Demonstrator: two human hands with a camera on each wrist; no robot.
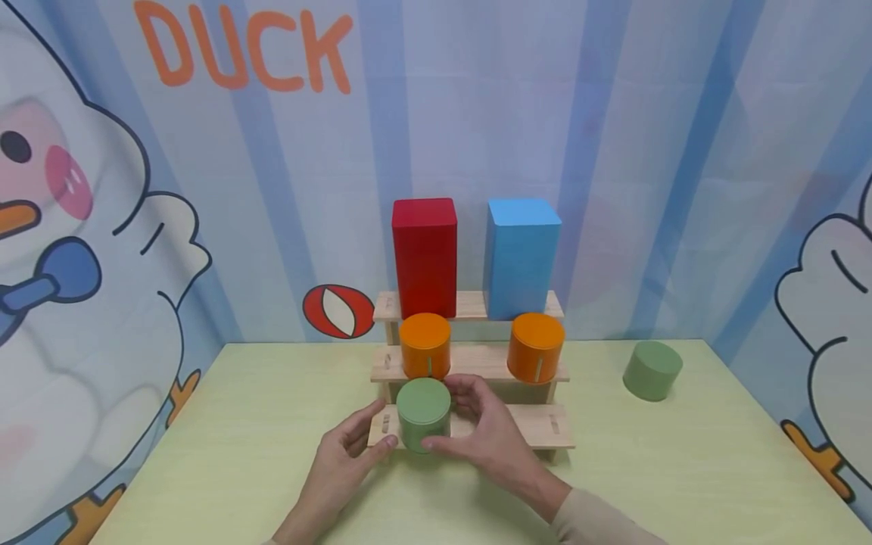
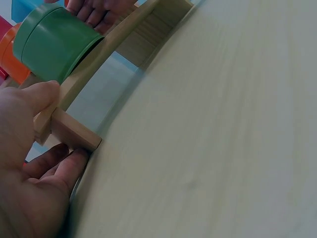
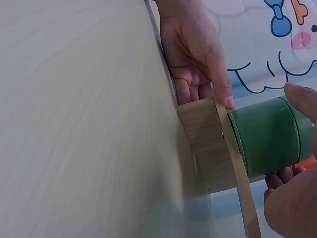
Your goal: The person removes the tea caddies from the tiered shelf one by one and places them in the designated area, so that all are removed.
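A green round canister (image 1: 424,416) stands upright on the lowest step of a wooden tiered shelf (image 1: 538,425), towards its left end. My right hand (image 1: 493,435) holds this canister from the right, thumb across the front and fingers behind. At the shelf's lower left corner, my left hand (image 1: 344,458) grips the wood. In the left wrist view, the thumb (image 2: 45,94) lies against the step's edge, and the other fingers reach by the wooden leg (image 2: 74,131) below. The right wrist view shows the same canister (image 3: 270,136) beside the left hand's thumb.
Two orange canisters (image 1: 425,348) stand on the middle step. On the top step are a red box (image 1: 425,261) and a light blue box (image 1: 521,261). Another green canister (image 1: 652,371) sits on the table (image 1: 238,424) to the right. A duck-print curtain (image 1: 463,113) hangs behind.
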